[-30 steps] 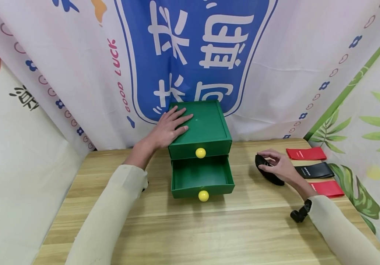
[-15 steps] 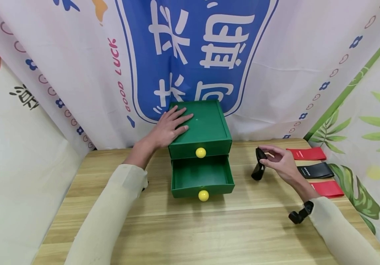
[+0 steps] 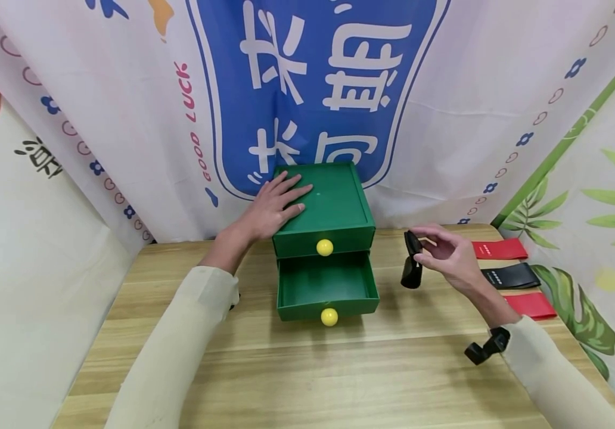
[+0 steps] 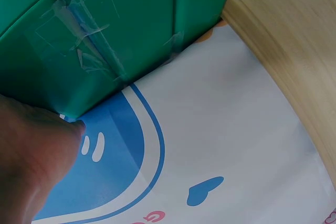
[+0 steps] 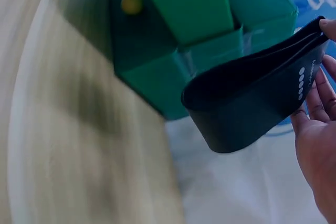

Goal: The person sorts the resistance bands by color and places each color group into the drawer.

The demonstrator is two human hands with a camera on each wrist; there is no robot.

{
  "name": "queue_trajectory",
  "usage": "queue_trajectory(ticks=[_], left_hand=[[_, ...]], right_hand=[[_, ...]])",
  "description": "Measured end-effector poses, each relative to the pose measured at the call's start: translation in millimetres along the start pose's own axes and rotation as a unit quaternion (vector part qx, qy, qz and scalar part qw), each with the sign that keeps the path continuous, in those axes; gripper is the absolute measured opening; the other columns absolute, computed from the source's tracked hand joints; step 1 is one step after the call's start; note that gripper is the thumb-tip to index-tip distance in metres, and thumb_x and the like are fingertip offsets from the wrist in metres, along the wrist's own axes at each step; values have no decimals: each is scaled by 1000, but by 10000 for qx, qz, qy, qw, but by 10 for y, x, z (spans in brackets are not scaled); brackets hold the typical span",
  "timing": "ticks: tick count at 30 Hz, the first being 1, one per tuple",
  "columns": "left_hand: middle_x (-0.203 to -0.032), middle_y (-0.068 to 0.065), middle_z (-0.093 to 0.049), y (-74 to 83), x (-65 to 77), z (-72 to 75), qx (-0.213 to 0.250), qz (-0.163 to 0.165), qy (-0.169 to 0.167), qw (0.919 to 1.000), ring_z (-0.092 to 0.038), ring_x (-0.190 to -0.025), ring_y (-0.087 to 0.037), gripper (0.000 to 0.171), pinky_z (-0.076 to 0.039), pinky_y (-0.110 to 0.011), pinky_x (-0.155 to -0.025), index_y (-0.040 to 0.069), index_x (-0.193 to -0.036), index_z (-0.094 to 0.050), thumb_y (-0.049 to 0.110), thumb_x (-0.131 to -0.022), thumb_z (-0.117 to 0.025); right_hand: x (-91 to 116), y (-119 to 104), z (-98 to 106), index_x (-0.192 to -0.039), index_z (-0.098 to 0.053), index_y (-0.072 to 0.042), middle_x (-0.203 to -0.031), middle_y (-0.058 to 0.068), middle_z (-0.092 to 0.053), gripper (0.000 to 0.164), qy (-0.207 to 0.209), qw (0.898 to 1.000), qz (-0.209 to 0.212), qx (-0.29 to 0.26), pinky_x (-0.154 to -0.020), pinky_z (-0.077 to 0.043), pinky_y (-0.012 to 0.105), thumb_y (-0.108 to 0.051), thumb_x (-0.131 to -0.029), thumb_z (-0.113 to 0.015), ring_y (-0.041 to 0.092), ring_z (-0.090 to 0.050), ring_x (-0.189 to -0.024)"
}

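My left hand (image 3: 274, 207) rests with spread fingers on top of the green drawer cabinet (image 3: 334, 193). Below its upper drawer, the lower drawer (image 3: 328, 298) is pulled out and shows a bare inside; both have yellow knobs. To the right of the cabinet, my right hand (image 3: 444, 256) pinches a black resistance band (image 3: 412, 262) by one end between thumb and fingers. In the right wrist view the resistance band (image 5: 257, 93) hangs as a loop with its sides apart and white dots on its face. The left wrist view has the cabinet's taped side (image 4: 105, 40).
A red band (image 3: 500, 248), a black band (image 3: 512, 276) and another red band (image 3: 531, 305) lie folded flat in a column at the table's right. A printed cloth (image 3: 436, 119) hangs right behind the cabinet. The wooden table (image 3: 313, 381) extends toward me.
My right hand has lifted the black resistance band and carried it a little left toward the cabinet; the band now hangs more upright. The left hand and the drawers have stayed still.
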State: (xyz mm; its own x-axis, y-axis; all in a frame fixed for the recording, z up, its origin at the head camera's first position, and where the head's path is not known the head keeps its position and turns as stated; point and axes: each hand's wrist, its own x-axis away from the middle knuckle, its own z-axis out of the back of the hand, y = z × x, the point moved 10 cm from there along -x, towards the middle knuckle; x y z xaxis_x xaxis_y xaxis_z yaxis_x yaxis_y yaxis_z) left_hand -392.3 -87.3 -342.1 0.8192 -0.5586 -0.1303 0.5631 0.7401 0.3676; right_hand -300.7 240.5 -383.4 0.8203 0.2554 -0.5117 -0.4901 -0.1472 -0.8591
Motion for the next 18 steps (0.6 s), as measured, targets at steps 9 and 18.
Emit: queue_trajectory(ticks=[9, 18], left_hand=[[-178, -5, -19, 16, 1, 6, 4, -36, 25, 10000, 2, -165, -30, 56, 2, -60, -130, 25, -167, -38, 41, -114, -44], [-177, -6, -19, 14, 4, 12, 29, -62, 41, 10000, 1, -165, -31, 56, 1, -61, -130, 24, -167, -38, 40, -114, -44]], right_hand=[[-97, -386, -287, -128, -59, 25, -131, 11, -70, 48, -313, 9980, 530, -141, -108, -52, 33, 27, -82, -72, 21, -67, -121], [-236, -666, -601, -124, -60, 26, -130, 20, -69, 46, -640, 9912, 1109, -332, -108, -52, 36, 29, -80, -70, 27, -68, -121]])
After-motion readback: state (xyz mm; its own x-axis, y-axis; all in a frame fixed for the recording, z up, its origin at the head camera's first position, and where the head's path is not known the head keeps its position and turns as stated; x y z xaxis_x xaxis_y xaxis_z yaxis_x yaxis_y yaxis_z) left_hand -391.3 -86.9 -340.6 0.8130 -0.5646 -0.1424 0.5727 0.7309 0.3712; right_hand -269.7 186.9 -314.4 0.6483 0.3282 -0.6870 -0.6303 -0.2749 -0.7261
